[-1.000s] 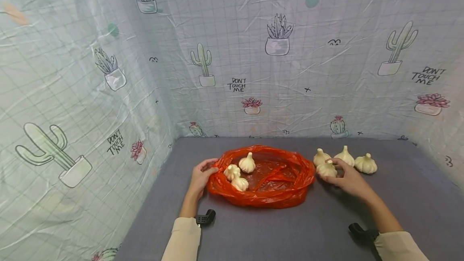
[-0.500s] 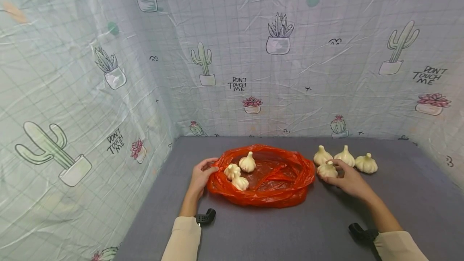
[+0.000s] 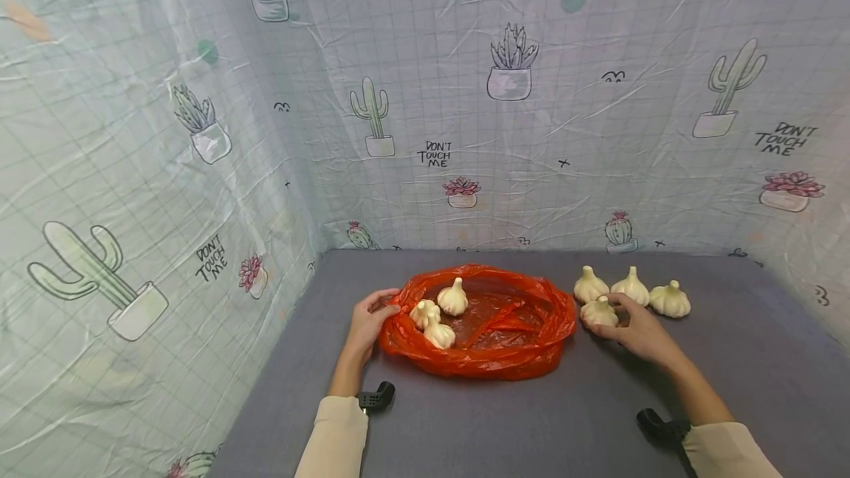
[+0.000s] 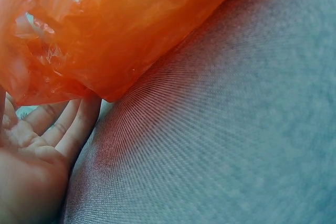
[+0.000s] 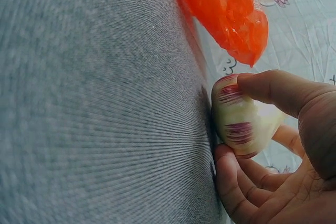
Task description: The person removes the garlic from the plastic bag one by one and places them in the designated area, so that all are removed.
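Note:
A red plastic bag (image 3: pixel 511 371) lies with its mouth spread wide on the table. Three garlic bulbs sit inside it toward the left, one of them a bulb (image 3: pixel 453 297) near the back rim. My left hand (image 3: pixel 364 324) holds the bag's left edge between thumb and fingers; in the left wrist view its fingers reach behind the orange-red film (image 4: pixel 131 30). To the right of the bag, my right hand (image 3: pixel 643 332) grips a garlic bulb (image 3: pixel 598 312). The right wrist view shows purple streaks on this bulb (image 5: pixel 239 114), low against the table, thumb on one side and fingers on the other.
Three more garlic bulbs stand close behind and beside the right hand: a left bulb (image 3: pixel 589 286), a middle bulb (image 3: pixel 631 288) and a right bulb (image 3: pixel 671 301). The grey table (image 3: pixel 491 426) ends at a cactus-print curtain (image 3: pixel 531 190) behind and at the left.
The bulb behind the gripped one has shifted very slightly toward the back. Both hands and the bag stay practically where they were.

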`<state>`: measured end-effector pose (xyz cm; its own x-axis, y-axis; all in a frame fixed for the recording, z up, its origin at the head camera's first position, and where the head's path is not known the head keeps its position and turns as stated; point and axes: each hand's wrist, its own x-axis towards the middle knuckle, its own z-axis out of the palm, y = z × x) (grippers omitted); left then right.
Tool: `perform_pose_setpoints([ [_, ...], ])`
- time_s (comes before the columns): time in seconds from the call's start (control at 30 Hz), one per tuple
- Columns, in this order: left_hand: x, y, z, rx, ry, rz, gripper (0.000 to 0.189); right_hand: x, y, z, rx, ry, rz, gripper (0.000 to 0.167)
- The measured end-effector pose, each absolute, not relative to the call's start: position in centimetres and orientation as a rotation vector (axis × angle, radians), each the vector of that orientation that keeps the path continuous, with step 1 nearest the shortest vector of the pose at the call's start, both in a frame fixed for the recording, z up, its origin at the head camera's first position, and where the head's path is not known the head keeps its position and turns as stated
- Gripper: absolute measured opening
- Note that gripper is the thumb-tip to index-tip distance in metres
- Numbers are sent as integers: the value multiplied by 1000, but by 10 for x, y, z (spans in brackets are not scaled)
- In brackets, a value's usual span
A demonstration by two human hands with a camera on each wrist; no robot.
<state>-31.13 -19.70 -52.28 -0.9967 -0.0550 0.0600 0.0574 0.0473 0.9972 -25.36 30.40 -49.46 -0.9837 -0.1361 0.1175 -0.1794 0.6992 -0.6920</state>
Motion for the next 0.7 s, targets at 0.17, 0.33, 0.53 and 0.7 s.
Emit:
perform_pose_setpoints([
  [0.17,-311,-197,-522,1,-2202,-2130,36,-253,303,-495,254,-2841,1165,67],
  [0.33,-312,-198,-523,5,-2195,-2140,36,-254,304,-496,261,-2836,1168,66],
  [0.53,-311,-198,-523,5,-2191,-2140,37,-254,306,-497,279,-2832,1175,66],
  [0.7,-311,-198,-523,7,-2199,-2131,35,-253,307,-494,255,-2856,1205,67],
])
